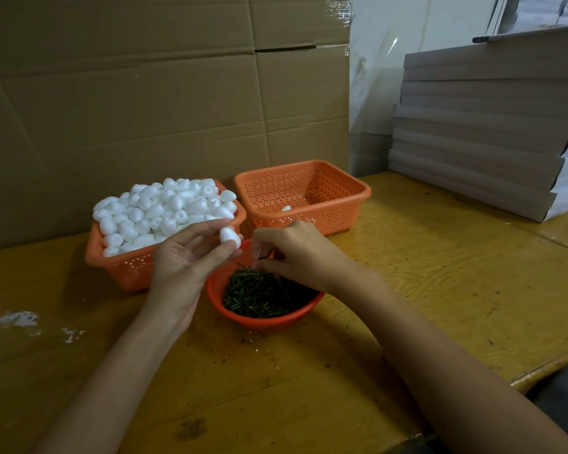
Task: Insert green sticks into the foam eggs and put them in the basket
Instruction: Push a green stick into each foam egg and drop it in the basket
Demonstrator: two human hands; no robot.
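From the head camera, looking down at the yellow wooden table (423, 273), the left hand (186, 260) is turned palm up with its fingers loosely curled, pinching 1 white foam egg (229, 235) between thumb and fingertips just above the near rim of the round red bowl (263, 322). The right hand (295, 253) is dipped over that bowl, fingertips closed together at the top of the pile of green sticks (266, 294); it looks to be picking 1 out, though I cannot tell whether a stick is actually between the fingers. The egg should weigh almost nothing and dent easily, so a light hold around its sides, leaving 1 end bare for the stick, seems best; the sticks look thin and stiff, best taken near the middle. To the left sits an orange perforated basket (125, 270) heaped over its rim with plain foam eggs (164, 211). Behind and to the right is a second orange basket (348, 204), nearly bare inside, with 1 small white piece (286, 208) on its floor that is probably a finished egg. Stacked flat boxes (486, 142) stand at the far right.
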